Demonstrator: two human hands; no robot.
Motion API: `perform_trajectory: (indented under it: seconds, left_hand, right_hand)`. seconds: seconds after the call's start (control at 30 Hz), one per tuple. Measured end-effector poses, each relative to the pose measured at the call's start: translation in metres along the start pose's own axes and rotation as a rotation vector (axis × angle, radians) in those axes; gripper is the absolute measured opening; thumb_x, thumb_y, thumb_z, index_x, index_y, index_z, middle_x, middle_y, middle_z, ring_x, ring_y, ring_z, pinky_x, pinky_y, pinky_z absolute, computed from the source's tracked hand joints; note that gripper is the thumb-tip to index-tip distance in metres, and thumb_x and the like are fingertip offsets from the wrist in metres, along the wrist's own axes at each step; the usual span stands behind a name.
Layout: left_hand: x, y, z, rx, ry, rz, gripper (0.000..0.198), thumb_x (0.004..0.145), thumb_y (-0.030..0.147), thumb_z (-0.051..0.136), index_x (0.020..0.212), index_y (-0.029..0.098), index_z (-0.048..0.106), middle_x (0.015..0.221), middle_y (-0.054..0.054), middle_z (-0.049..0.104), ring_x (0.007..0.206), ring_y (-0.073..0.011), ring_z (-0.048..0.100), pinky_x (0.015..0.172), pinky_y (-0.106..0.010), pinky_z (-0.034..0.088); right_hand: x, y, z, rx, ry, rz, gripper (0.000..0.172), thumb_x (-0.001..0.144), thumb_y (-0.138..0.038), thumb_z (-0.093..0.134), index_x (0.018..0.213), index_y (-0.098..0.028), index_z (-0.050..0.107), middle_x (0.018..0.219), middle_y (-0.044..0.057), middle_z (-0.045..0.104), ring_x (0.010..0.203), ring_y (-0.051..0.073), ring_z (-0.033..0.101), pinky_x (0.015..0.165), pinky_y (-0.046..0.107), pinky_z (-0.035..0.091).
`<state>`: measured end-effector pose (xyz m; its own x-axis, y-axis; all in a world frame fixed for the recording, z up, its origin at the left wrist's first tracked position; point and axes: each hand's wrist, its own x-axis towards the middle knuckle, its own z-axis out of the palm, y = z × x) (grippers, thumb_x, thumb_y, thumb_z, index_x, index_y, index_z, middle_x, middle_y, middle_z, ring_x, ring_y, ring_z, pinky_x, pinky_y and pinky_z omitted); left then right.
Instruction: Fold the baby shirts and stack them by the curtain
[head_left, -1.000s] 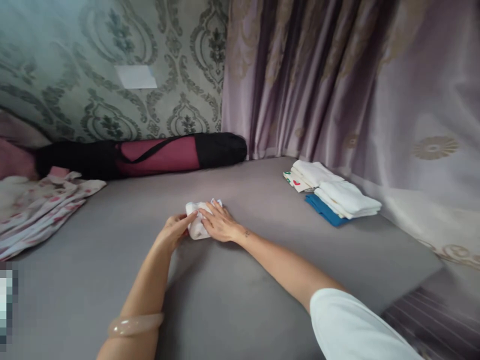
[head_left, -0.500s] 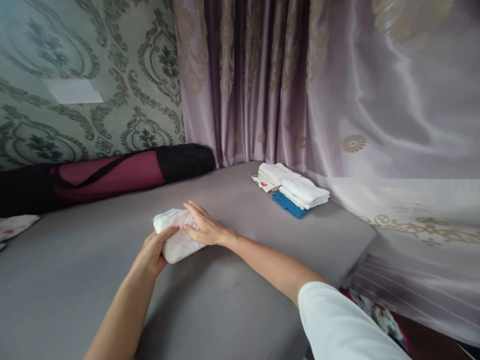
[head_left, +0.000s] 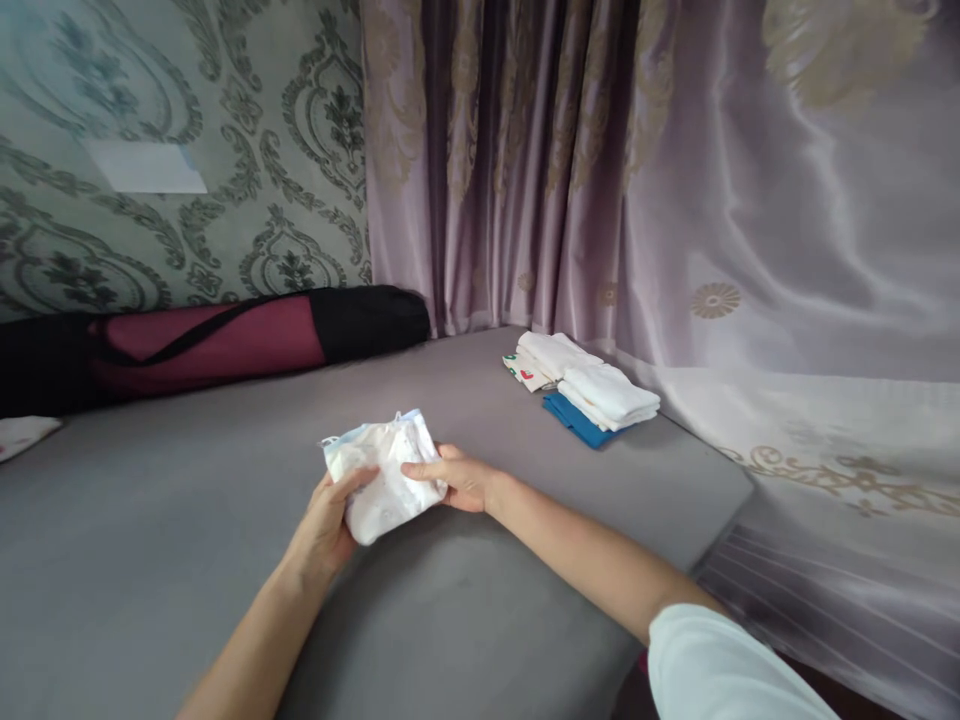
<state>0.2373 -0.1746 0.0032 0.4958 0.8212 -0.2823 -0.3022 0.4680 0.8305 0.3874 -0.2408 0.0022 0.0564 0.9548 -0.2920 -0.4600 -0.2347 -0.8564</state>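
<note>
A folded white item with pale blue edging, which looks like a diaper [head_left: 390,480], is held between both hands just above the bed. My left hand [head_left: 330,515] grips its lower left side, thumb on the front face and fingers behind. My right hand [head_left: 457,480] holds its right side, the thumb lying across the front and the fingers mostly hidden behind. Small loose bits stick up from its upper edge. Faint marks show on the white surface.
Folded white cloths [head_left: 607,393] lie with a blue cloth [head_left: 577,418] and a printed cloth [head_left: 527,373] near the curtain [head_left: 517,180]. A long black and maroon bag [head_left: 225,338] rests along the wall. Part of a white cloth [head_left: 26,435] shows at far left. The grey bed [head_left: 187,540] ends at right.
My right hand has gone from lying over the front of the diaper to gripping its right edge. The diaper is now more upright, looks wider, and sits slightly further right.
</note>
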Motion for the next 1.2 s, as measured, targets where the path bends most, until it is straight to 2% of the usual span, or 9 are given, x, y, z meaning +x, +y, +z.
perform_trajectory:
  seconds: [0.2,0.33,0.43,0.53,0.73,0.87,0.93,1.03,1.2]
  left_hand:
    - [0.007,-0.003,-0.008,0.022,0.017,-0.01,0.042,0.065,0.011,0.071,0.106,0.015,0.064,0.092,-0.008,0.073,0.077,-0.0234,0.071,0.068,-0.031,0.059]
    - [0.021,0.0,-0.024,0.018,0.084,0.029,0.024,0.072,0.013,0.069,0.095,0.013,0.065,0.096,-0.01,0.072,0.082,-0.0184,0.07,0.066,-0.023,0.058]
    - [0.029,0.003,-0.039,0.024,0.188,0.058,0.018,0.074,0.012,0.067,0.092,0.014,0.064,0.093,-0.009,0.072,0.078,-0.0148,0.069,0.068,-0.023,0.057]
    - [0.032,0.005,-0.047,0.096,0.252,0.11,0.018,0.073,0.014,0.069,0.09,0.015,0.064,0.089,-0.008,0.072,0.077,-0.0141,0.069,0.067,-0.021,0.056]
    - [0.028,0.006,-0.045,0.394,0.31,0.252,0.034,0.065,0.031,0.075,0.095,0.019,0.064,0.087,-0.006,0.071,0.094,-0.021,0.067,0.067,-0.022,0.054]
    - [0.028,0.004,-0.044,0.48,0.32,0.255,0.047,0.061,0.045,0.075,0.096,0.018,0.062,0.086,-0.007,0.071,0.092,-0.0247,0.067,0.07,-0.03,0.055]
    - [0.029,0.004,-0.045,0.506,0.317,0.245,0.053,0.058,0.051,0.074,0.097,0.017,0.062,0.085,-0.008,0.071,0.091,-0.0254,0.068,0.072,-0.033,0.055]
    - [0.03,0.003,-0.045,0.548,0.319,0.236,0.058,0.056,0.056,0.072,0.097,0.018,0.061,0.084,-0.008,0.072,0.089,-0.0253,0.068,0.073,-0.034,0.055]
    - [0.031,0.002,-0.045,0.595,0.317,0.21,0.061,0.054,0.061,0.071,0.097,0.019,0.06,0.082,-0.007,0.072,0.087,-0.0249,0.068,0.076,-0.034,0.055]
  right_hand:
    - [0.003,-0.001,-0.003,-0.068,0.127,0.001,0.038,0.061,-0.018,0.081,0.097,-0.016,0.068,0.086,0.003,0.072,0.085,0.02,0.069,0.081,0.033,0.054]
    - [0.001,-0.023,-0.023,-0.098,0.24,-0.011,0.027,0.07,-0.01,0.07,0.096,-0.014,0.068,0.08,0.004,0.072,0.073,0.016,0.068,0.074,0.029,0.055]
    - [-0.007,-0.056,-0.053,-0.13,0.383,-0.06,0.022,0.074,-0.007,0.063,0.096,-0.012,0.067,0.082,0.006,0.073,0.069,0.016,0.068,0.072,0.03,0.055]
    - [-0.018,-0.097,-0.089,-0.208,0.523,-0.128,0.025,0.078,-0.008,0.061,0.103,-0.01,0.066,0.091,0.011,0.074,0.075,0.018,0.07,0.076,0.033,0.056]
    - [-0.042,-0.18,-0.163,-0.454,0.789,-0.302,0.037,0.083,-0.007,0.05,0.118,-0.009,0.058,0.107,0.018,0.07,0.093,0.024,0.069,0.075,0.038,0.058]
    - [-0.058,-0.221,-0.211,-0.229,0.958,-0.358,0.036,0.077,-0.002,0.054,0.11,-0.014,0.059,0.084,0.007,0.072,0.076,0.02,0.069,0.069,0.037,0.06]
    - [-0.063,-0.235,-0.23,-0.137,1.003,-0.351,0.033,0.078,-0.002,0.054,0.107,-0.016,0.058,0.076,0.003,0.069,0.069,0.018,0.068,0.065,0.035,0.061]
    - [-0.066,-0.246,-0.25,-0.068,1.05,-0.303,0.029,0.08,-0.002,0.051,0.103,-0.018,0.056,0.074,0.002,0.067,0.066,0.017,0.067,0.061,0.033,0.061]
    - [-0.053,-0.248,-0.264,-0.066,1.069,-0.233,0.024,0.078,0.001,0.05,0.094,-0.016,0.056,0.072,0.002,0.065,0.063,0.015,0.065,0.06,0.03,0.061]
